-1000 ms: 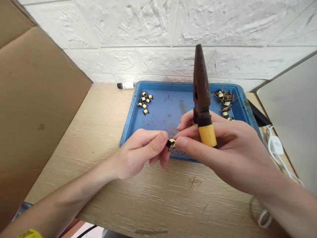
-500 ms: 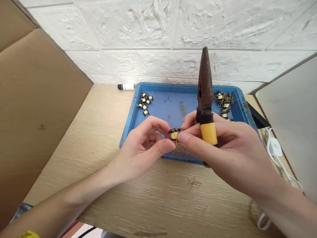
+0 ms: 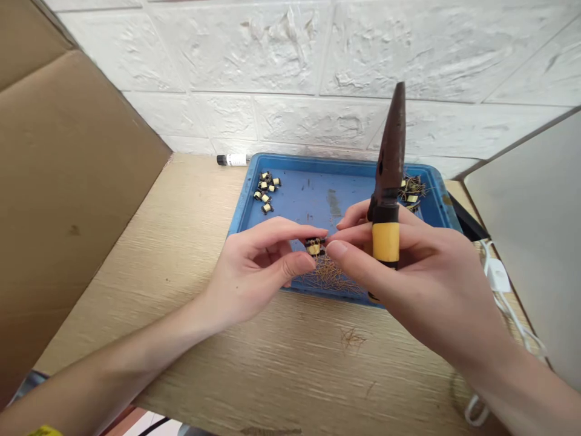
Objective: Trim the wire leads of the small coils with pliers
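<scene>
My left hand [image 3: 258,269] pinches a small transformer coil [image 3: 314,246], wrapped in yellow tape with a dark core, between thumb and fingertips. My right hand [image 3: 422,284] is shut around a pair of old pliers [image 3: 388,166] with rusty dark jaws pointing up and a yellow grip. Its index fingertip sits right next to the coil. Fine copper wire clippings [image 3: 329,275] lie under both hands in a blue plastic tray [image 3: 345,163]. A cluster of similar coils [image 3: 265,191] stands at the tray's left, and another [image 3: 412,191] at its right is partly hidden by the pliers.
A cardboard sheet [image 3: 77,212] stands at the left, and a white textured wall [image 3: 290,72] runs behind the light wood table [image 3: 190,254]. A marker pen [image 3: 232,159] lies behind the tray. A white cable [image 3: 499,284] and a pale panel [image 3: 531,230] are on the right.
The pliers now lean further right and cover more of the right cluster. The coil sits lower and has turned in my fingers. The view has shifted slightly.
</scene>
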The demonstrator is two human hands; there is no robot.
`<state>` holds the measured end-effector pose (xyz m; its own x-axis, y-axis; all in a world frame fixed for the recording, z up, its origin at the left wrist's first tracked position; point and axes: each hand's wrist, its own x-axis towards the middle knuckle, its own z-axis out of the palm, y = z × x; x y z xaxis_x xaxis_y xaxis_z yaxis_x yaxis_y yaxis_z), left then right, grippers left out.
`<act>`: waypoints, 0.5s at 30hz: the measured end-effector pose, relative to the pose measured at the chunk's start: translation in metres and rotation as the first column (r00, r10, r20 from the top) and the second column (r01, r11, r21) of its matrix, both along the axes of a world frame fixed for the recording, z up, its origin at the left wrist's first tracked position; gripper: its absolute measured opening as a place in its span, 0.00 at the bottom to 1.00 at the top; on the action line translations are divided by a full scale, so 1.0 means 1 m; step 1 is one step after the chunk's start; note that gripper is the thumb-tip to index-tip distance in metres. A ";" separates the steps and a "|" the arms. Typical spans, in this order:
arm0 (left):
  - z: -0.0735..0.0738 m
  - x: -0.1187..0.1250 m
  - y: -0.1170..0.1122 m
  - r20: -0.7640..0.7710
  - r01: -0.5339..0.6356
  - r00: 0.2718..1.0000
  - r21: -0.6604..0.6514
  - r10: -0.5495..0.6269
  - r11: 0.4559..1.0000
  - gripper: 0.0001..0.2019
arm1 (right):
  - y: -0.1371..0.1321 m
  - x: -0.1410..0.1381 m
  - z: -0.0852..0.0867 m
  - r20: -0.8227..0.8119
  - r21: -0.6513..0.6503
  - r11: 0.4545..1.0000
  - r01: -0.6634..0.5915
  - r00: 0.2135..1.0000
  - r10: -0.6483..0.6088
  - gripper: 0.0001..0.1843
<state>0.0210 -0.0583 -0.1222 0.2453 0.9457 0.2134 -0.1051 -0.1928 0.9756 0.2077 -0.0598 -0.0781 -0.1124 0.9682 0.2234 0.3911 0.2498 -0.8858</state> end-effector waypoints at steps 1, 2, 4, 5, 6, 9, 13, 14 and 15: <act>0.000 0.000 0.000 0.000 -0.006 1.000 0.018 0.006 1.000 0.10 | 0.000 0.000 -0.001 -0.008 0.010 1.000 0.007 1.000 -0.007 0.09; 0.000 0.000 0.000 -0.001 -0.011 1.000 0.032 0.011 0.999 0.12 | -0.001 0.000 -0.001 -0.014 0.018 1.000 0.011 1.000 -0.011 0.08; 0.001 0.001 0.000 0.000 -0.021 1.000 0.047 0.021 0.999 0.14 | -0.001 0.000 -0.002 -0.010 0.026 1.000 0.012 1.000 -0.012 0.07; 0.001 0.001 0.000 0.001 -0.028 1.000 0.049 0.028 0.998 0.15 | -0.001 0.000 -0.003 -0.005 0.028 1.000 0.010 1.000 -0.010 0.07; 0.001 0.001 -0.001 0.002 -0.033 0.999 0.050 0.033 0.998 0.15 | -0.001 0.000 -0.003 -0.001 0.030 1.000 0.006 1.000 -0.006 0.07; 0.000 0.002 -0.001 0.001 -0.052 0.999 0.052 0.052 0.997 0.16 | -0.001 0.000 -0.004 0.002 0.027 1.000 -0.007 1.000 0.007 0.07; -0.001 0.002 -0.002 -0.010 -0.066 0.998 0.045 0.066 0.997 0.13 | -0.001 -0.002 -0.006 0.007 0.039 0.999 -0.013 1.000 0.013 0.07; -0.001 0.002 -0.002 -0.011 -0.065 0.998 0.046 0.066 0.997 0.13 | -0.001 -0.002 -0.006 0.016 0.045 0.999 -0.015 1.000 0.014 0.07; -0.001 0.002 -0.002 -0.011 -0.064 0.998 0.049 0.064 0.997 0.13 | -0.001 -0.001 -0.006 0.026 0.052 0.999 -0.018 1.000 0.016 0.08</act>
